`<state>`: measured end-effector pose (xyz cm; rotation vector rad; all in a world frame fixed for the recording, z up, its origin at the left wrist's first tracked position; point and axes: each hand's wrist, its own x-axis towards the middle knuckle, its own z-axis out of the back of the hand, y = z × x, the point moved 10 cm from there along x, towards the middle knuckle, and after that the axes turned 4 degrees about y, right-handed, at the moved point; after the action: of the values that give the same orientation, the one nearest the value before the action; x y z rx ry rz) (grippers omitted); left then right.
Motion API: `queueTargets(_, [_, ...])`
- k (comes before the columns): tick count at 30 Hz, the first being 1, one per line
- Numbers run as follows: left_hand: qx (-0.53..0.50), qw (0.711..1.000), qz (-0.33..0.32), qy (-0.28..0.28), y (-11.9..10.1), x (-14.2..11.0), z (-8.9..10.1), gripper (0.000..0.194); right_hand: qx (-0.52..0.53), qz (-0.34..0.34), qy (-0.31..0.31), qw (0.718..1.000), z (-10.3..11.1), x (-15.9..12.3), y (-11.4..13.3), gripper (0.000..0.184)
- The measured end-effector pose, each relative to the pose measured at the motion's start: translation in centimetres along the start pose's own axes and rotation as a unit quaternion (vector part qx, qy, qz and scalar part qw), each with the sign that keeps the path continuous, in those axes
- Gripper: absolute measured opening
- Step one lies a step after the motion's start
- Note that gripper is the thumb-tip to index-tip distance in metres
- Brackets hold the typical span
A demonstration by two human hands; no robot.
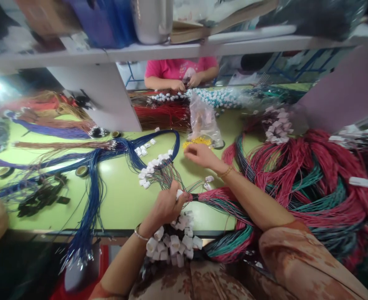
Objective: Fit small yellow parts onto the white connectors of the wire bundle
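1. White connector (179, 194): pinched between the thumb and fingers of the left hand (167, 205), above the near part of the table, with thin wires around it.
2. The right hand (200, 155) is loosely curved beside a pile of yellow pieces (199, 142); whether its fingertips grip one, I cannot tell.
3. The left fingers partly cover the connector, and the white housings (174, 246) below that hand are slightly blurred. Red and green wires (315, 175) run off the right edge.
4. The green tabletop (118, 208) also bears blue wires (95, 179) and a clear plastic bag (205, 118).
5. Beyond, under a shelf (184, 51), sits a co-worker in a pink shirt (168, 68), cut off above the chest.
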<state>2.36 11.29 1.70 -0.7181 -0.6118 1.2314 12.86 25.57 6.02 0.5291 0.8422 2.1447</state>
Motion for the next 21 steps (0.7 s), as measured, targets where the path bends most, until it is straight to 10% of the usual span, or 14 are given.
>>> queueTargets(6, [0.087, 0.996, -0.012, 0.033, -1.3, -0.5, -0.3, 0.023, -0.152, -0.151, -0.077, 0.974, -0.4, 2.0, -7.4, 0.015])
queueTargets(21, [-0.192, 0.98, -0.022, 0.049, -1.7, -0.9, 1.6, 0.03, -0.168, -0.158, -0.092, 0.969, -1.3, 2.7, -8.9, 0.019])
